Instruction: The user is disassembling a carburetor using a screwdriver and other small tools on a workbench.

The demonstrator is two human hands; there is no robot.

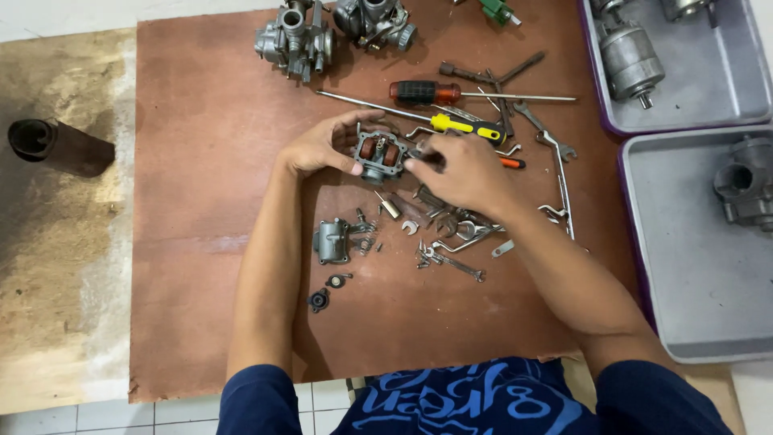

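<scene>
A person sits at the near edge of a brown counter (209,242), both bare arms stretched over it. The left hand (326,145) cups a small metal carburettor body (378,155) near the middle of the counter, a little toward the far edge; its fingers (354,121) curl around the far side of the part and the thumb presses the near side, so the hand is closed on it. The part lies with its open chamber up, showing two brownish floats inside. The right hand (463,173) comes in from the right and rests against the same part, its fingers (419,163) drawn narrow together at the part's right rim; whether they pinch something small there cannot be told.

Just behind the hands lie a yellow-handled screwdriver (463,126) and a red-and-black-handled screwdriver (435,92). Nearer the person, a grey float bowl (332,240) sits beside loose screws and small wrenches (451,262). Two whole carburettors (294,40) stand at the far edge. Off the right edge of the counter, two grey trays (692,266) hold other metal parts. A dark tube (60,147) lies well apart, beyond the left edge.
</scene>
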